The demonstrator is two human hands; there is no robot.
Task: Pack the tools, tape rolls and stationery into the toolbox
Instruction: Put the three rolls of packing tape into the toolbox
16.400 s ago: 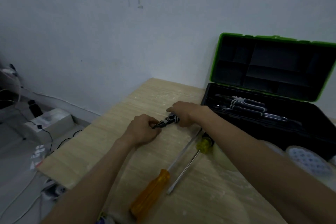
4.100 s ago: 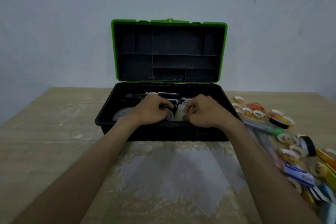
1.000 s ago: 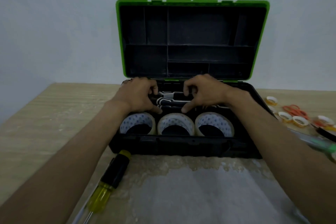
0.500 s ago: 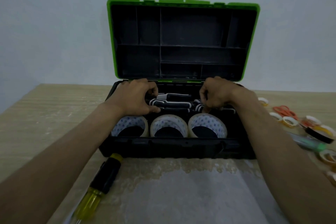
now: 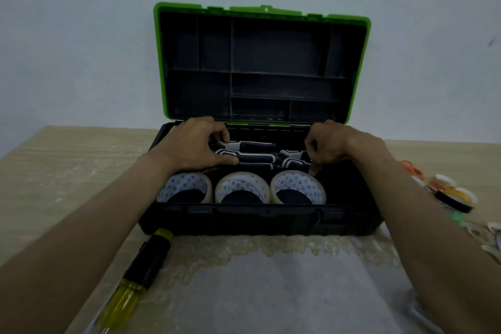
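Head view, one entry per item.

Toolbox point(image 5: 265, 218): black tray set on the wooden table point(image 5: 67, 165); green-rimmed lid point(image 5: 162, 62) stood open at the back.

Black-handled tools point(image 5: 252, 156): laid in the rear half of the tray; long axis run left to right, parallel to the back wall; held at both ends.

Left hand point(image 5: 195, 146): fingers curled over the left ends, thumb laid along the front handle.

Right hand point(image 5: 329, 144): fingers curled round the right ends.

Wide tape rolls point(image 5: 241, 188): three, stood on edge in a row along the front wall, just before the tools.

Screwdriver point(image 5: 143, 271): outside the box, at its front left corner; axis slanted toward the person; judged nearer the left hand.

Small tape rolls point(image 5: 450, 195) and orange scissors point(image 5: 409, 165): on the table to the right; not yet packed; judged nearer the right hand.
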